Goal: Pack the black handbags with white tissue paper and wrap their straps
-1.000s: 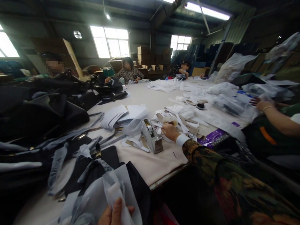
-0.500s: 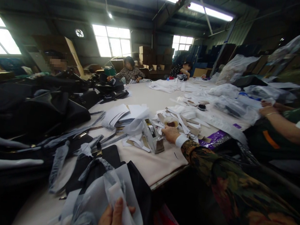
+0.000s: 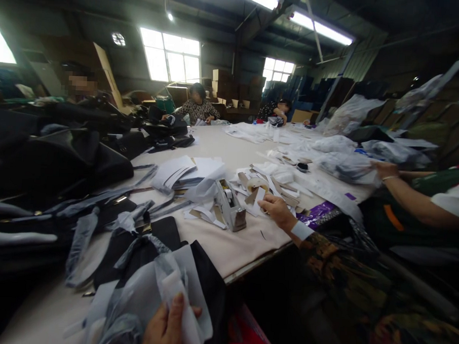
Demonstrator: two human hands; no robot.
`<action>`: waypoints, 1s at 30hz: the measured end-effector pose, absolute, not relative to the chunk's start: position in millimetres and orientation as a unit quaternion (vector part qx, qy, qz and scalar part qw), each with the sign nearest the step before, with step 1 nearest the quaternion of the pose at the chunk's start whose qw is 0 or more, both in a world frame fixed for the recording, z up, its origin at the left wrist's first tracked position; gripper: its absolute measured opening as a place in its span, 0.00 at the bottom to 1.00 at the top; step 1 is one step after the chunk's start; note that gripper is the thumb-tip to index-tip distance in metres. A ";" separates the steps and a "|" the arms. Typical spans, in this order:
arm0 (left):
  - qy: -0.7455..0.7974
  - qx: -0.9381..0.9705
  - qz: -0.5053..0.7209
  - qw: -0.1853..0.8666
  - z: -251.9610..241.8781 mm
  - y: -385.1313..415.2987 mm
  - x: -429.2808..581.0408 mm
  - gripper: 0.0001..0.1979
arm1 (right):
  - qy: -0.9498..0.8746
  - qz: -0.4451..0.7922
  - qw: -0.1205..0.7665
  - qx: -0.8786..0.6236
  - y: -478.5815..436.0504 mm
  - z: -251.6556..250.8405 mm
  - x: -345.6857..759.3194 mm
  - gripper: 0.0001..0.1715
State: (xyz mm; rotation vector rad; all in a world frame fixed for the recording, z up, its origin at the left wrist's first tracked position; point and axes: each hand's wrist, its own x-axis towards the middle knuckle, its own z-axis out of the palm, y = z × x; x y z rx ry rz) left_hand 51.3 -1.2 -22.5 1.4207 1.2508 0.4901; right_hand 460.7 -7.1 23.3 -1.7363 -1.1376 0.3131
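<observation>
My left hand [image 3: 168,324], at the bottom centre, is closed around a wrapped white strap [image 3: 178,296], over white sheeting and a black bag [image 3: 210,272]. Farther right, my right hand [image 3: 278,210] pinches a small white card strip [image 3: 257,199] above the table. Just left of that hand stands a grey tape dispenser [image 3: 231,208]. A roll of tape [image 3: 258,184] lies behind the strip among white and brown card pieces [image 3: 289,191].
Black bags [image 3: 59,154] are heaped at the left. A stack of white sheets [image 3: 195,171] lies mid-table. Plastic bags [image 3: 340,161] cover the right side, where another person's hand [image 3: 385,171] holds one. More people sit at the far side.
My right hand has drawn back from the card pile and now has a white strip in its fingers. My left hand keeps its grip. The other person's hand at the right has moved left and lower.
</observation>
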 end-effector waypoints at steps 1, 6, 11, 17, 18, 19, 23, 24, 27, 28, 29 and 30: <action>0.527 0.605 0.208 0.560 -22.4 -0.9 50.5 0.35 | -0.453 0.155 0.518 -0.709 -11.4 24.4 454.8 0.21; 0.535 0.591 0.217 0.564 -16.6 -6.0 48.6 0.34 | -0.393 0.254 0.571 -0.675 -35.2 30.0 425.2 0.21; 0.518 0.577 0.250 0.579 -8.0 -10.5 48.7 0.30 | -0.386 0.315 0.583 -0.642 -71.9 51.7 395.4 0.29; 0.494 0.571 0.258 0.602 -10.4 -9.8 47.4 0.28 | -0.347 0.533 0.563 -0.528 -80.3 74.8 351.0 0.29; 0.492 0.567 0.262 0.606 -10.5 -10.3 47.4 0.28 | -0.345 0.544 0.552 -0.530 -74.9 71.7 344.1 0.29; 0.489 0.564 0.266 0.609 -10.0 -11.0 47.5 0.28 | -0.344 0.542 0.536 -0.549 -68.0 66.1 337.5 0.26; 0.474 0.561 0.279 0.619 -4.6 -15.5 46.0 0.27 | -0.375 0.479 0.459 -0.648 -34.6 30.4 314.0 0.23; 0.472 0.561 0.281 0.619 -3.3 -16.6 45.2 0.27 | -0.391 0.466 0.444 -0.658 -27.0 22.1 309.0 0.23; 0.469 0.556 0.287 0.624 -2.1 -19.3 43.0 0.24 | -0.436 0.430 0.432 -0.663 -9.3 7.2 297.9 0.19; 0.467 0.554 0.288 0.626 -2.6 -19.8 42.5 0.24 | -0.449 0.411 0.435 -0.663 -5.0 5.3 296.0 0.17; 0.466 0.552 0.289 0.628 -3.4 -20.1 42.1 0.23 | -0.460 0.393 0.440 -0.663 -1.5 4.3 294.9 0.15; 0.465 0.550 0.291 0.630 -4.3 -20.2 41.9 0.22 | -0.467 0.378 0.448 -0.662 1.3 3.9 294.7 0.15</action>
